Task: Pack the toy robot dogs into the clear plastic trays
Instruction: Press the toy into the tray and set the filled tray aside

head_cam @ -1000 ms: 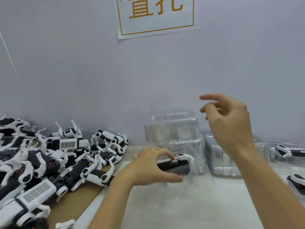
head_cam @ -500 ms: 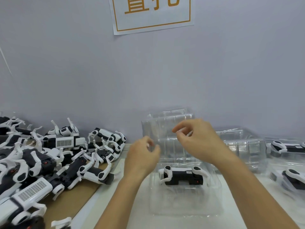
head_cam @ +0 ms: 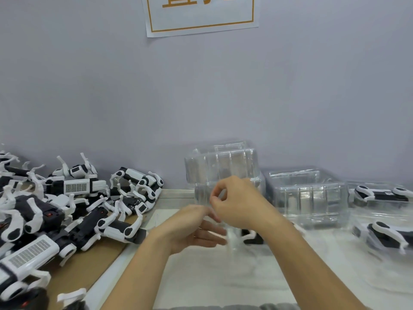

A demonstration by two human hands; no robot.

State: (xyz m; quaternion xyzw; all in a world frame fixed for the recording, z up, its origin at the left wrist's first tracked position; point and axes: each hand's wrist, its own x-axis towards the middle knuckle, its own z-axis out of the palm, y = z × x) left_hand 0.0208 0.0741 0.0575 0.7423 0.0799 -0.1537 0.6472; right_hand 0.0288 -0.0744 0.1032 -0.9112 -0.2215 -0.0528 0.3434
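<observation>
My right hand (head_cam: 239, 203) hovers in front of a tall stack of clear plastic trays (head_cam: 221, 163), its thumb and forefinger pinched on what looks like the edge of a clear tray; the plastic is blurred. Just below it, my left hand (head_cam: 196, 230) reaches to the right with straight fingers. A black and white toy robot dog (head_cam: 253, 238) lies in a clear tray on the table behind both hands, mostly hidden. Several loose toy robot dogs (head_cam: 73, 198) are heaped at the left.
The heap rests on a brown cardboard sheet (head_cam: 89, 265) beside the white table (head_cam: 201, 283). A second stack of empty trays (head_cam: 308, 195) stands right of centre. Two packed dogs in trays (head_cam: 388, 236) lie at the far right. A wall with a paper sign (head_cam: 199, 16) closes the back.
My left hand let go of the dog, which now lies in the front tray. My right hand came down from the upper right, and both hands have met in front of the tray stack.
</observation>
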